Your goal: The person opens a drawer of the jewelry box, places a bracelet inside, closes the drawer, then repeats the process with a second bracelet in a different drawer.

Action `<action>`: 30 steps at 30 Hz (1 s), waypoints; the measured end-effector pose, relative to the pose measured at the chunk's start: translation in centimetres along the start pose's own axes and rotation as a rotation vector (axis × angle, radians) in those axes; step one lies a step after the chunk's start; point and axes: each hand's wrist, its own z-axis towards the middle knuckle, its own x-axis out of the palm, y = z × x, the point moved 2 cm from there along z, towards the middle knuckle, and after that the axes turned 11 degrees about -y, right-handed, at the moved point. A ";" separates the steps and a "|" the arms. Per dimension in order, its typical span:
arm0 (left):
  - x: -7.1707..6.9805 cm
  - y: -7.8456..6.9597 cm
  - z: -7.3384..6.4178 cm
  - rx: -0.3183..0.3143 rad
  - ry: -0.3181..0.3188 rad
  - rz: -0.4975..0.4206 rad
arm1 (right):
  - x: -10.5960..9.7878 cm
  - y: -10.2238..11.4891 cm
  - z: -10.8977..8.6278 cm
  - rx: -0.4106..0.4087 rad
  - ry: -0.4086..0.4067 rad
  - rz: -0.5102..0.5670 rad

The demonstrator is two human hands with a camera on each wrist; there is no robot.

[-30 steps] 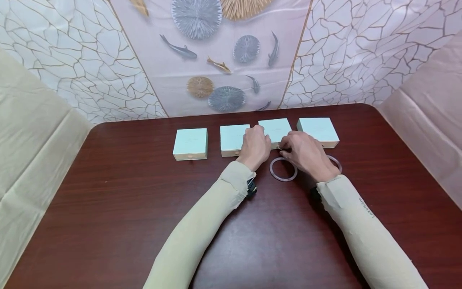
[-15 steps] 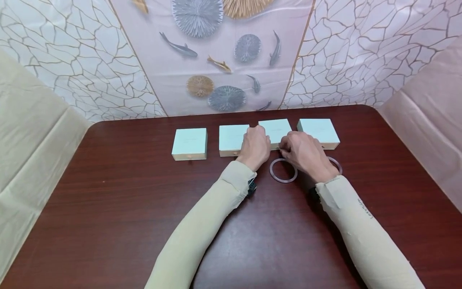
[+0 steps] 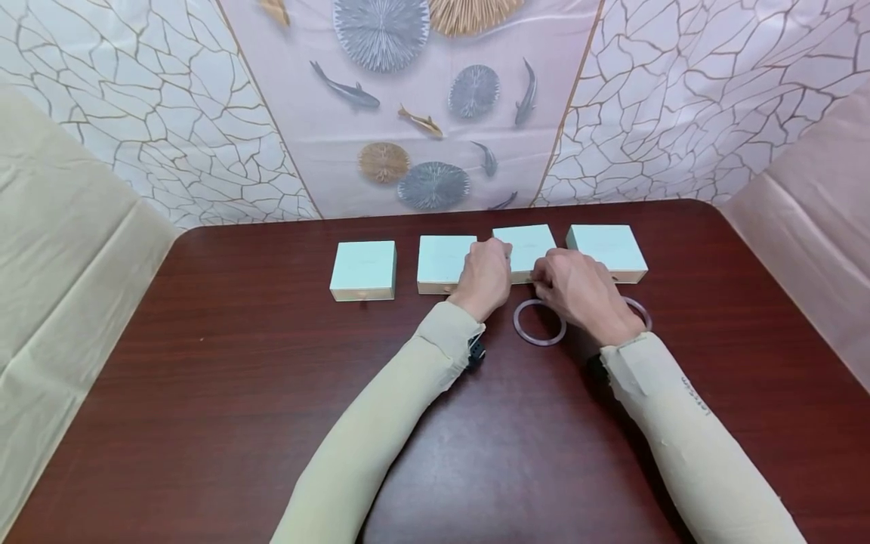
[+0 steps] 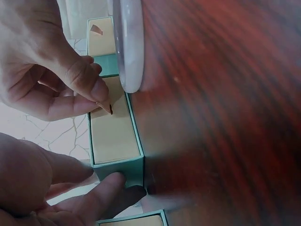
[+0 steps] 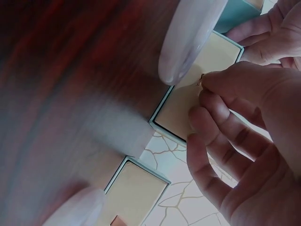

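In the head view, my left hand (image 3: pixel 482 279) is at the left end of a pale mint drawer box (image 3: pixel 525 245), third from the left in a row. The left wrist view shows its fingers holding that end, at the top and side. My right hand (image 3: pixel 581 291) is in front of the same box. Between thumb and forefinger it pinches the small ribbon pull tab (image 4: pixel 104 108) on the beige drawer front (image 4: pixel 115 141). The drawer front sits level with the sleeve's edge. A pale lilac bangle (image 3: pixel 540 343) lies on the table just before the box.
Two more mint boxes (image 3: pixel 365 268) stand to the left, and another mint box (image 3: pixel 608 249) to the right. A second bangle (image 3: pixel 646 311) lies partly hidden behind the right hand. The dark wooden table (image 3: pixel 204 423) ends at a patterned cloth backdrop (image 3: pixel 435 106).
Both hands keep their places at the third box, with only slight finger shifts. The head view has shifted slightly. The boxes and bangles stay where they were on the table.
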 end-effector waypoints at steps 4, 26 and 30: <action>-0.1 0.0 0.2 -0.011 0.016 0.007 | 0.0 0.1 0.1 0.000 0.003 -0.006; -0.3 0.4 -0.1 -0.006 0.056 -0.041 | 0.1 0.1 -0.1 0.008 0.061 0.009; -0.4 0.3 0.0 0.006 0.061 -0.038 | -0.3 0.0 -0.1 0.004 0.066 0.011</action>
